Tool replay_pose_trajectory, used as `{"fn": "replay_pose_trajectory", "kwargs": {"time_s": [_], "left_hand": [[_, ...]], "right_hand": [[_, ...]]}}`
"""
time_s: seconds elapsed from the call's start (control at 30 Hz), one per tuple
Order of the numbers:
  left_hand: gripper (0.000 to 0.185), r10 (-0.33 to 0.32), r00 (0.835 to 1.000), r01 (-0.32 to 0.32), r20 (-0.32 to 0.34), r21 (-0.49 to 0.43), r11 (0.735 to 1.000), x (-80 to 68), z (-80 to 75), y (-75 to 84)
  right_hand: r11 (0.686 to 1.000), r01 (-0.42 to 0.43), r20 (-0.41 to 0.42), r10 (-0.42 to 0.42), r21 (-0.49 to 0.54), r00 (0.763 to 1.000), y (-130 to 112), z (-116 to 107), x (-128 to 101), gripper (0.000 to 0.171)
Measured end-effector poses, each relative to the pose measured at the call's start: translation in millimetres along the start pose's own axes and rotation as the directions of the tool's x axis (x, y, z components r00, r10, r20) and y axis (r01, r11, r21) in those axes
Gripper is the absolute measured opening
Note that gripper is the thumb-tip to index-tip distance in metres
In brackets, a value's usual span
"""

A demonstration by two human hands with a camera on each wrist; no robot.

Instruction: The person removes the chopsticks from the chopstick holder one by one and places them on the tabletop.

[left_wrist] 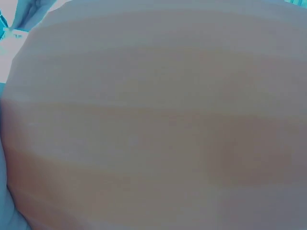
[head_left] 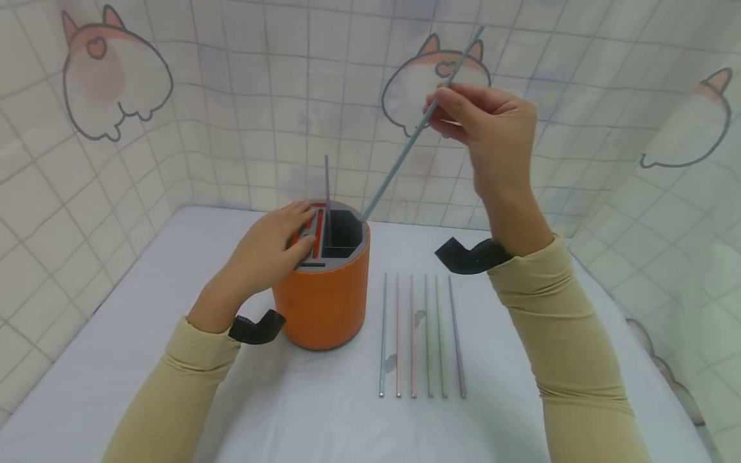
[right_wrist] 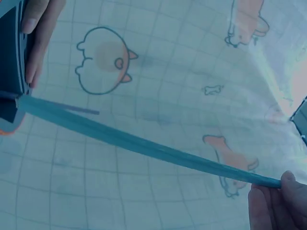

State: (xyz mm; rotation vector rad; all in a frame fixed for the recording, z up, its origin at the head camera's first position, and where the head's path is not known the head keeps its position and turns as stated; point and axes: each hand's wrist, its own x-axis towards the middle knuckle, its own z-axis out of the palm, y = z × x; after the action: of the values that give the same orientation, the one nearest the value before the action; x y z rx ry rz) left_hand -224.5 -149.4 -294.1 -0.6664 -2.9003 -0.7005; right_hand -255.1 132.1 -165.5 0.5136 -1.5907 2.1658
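At the upper right of the head view, the right hand (head_left: 486, 122) is pinching a blue straw (head_left: 405, 151), tipping its low end into the orange cup (head_left: 324, 302) in the middle. The left hand (head_left: 272, 247) is lying flat on the cup's top, fingers straight. Six more straws (head_left: 419, 334) are lying just right of the cup.

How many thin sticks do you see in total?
8. Six lie side by side on the table, from the leftmost to the rightmost; one stands in the orange holder; the right hand pinches one. More may be hidden inside.
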Motion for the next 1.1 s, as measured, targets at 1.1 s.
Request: {"fn": "replay_pose_trajectory", "kwargs": {"time_s": [1.1], "left_hand": [[0.055,-0.028,1.000,0.028,-0.010,-0.007,1.000,-10.3,-7.5,-5.8]], "right_hand": [[0.512,-0.597,-0.054,0.730,-0.618,0.682,128,-189,-68,0.047]]}}
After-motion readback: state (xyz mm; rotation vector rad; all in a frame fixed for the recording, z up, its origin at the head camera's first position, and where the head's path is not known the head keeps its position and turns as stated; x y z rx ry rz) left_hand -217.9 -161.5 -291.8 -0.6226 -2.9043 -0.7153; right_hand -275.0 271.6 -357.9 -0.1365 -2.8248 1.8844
